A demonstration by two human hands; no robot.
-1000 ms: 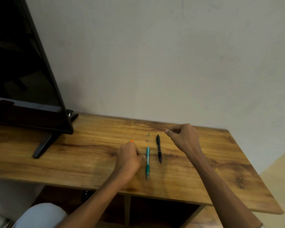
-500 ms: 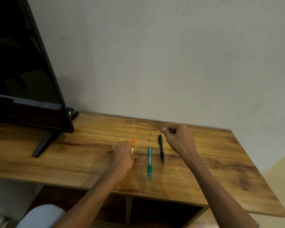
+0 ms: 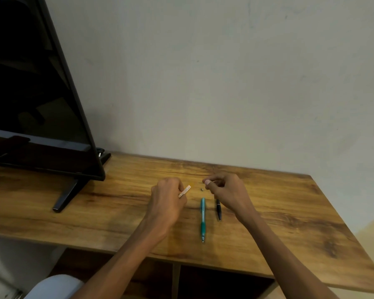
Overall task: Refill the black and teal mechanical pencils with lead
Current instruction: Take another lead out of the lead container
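The teal mechanical pencil (image 3: 203, 219) lies on the wooden desk (image 3: 289, 212), tip toward me. Just right of it lies the black mechanical pencil (image 3: 218, 209), its far end hidden under my right hand. My left hand (image 3: 167, 199) is raised a little and holds a small pale lead case (image 3: 184, 191), which sticks out to the upper right. My right hand (image 3: 225, 190) pinches something thin and pale, too small to identify, at its fingertips. A tiny dark part (image 3: 202, 189) lies between the hands.
A black monitor (image 3: 30, 93) stands at the left on a dark foot (image 3: 65, 197), near the wall. The desk's right edge slants off toward the floor. Open shelf compartments lie below the front edge.
My left hand has lifted the lead case off the desk and tilted it toward the right hand. My right hand has shifted left and now covers the black pencil's far end.
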